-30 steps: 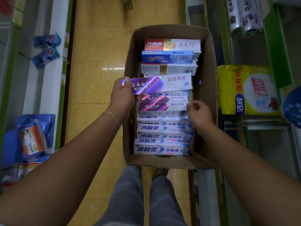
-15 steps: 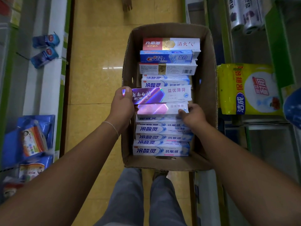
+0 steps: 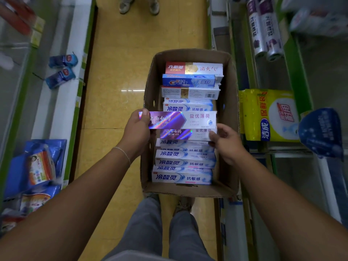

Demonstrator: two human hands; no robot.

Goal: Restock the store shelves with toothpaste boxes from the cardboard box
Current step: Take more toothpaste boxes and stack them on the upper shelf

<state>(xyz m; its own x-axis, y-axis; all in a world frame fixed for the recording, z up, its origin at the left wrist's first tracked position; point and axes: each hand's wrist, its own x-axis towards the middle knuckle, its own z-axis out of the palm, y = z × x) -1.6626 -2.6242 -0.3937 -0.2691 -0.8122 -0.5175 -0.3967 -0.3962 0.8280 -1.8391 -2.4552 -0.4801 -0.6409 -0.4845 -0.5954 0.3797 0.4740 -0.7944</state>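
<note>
Gripping one purple toothpaste box in your left hand, your right hand pinches a second purple box mid-frame over the cardboard box.

The blue toothpaste box at twelve o'clock in the cardboard box reads "Crest"; the white-blue boxes at six o'clock read "冷酸灵 抗敏感".
</note>
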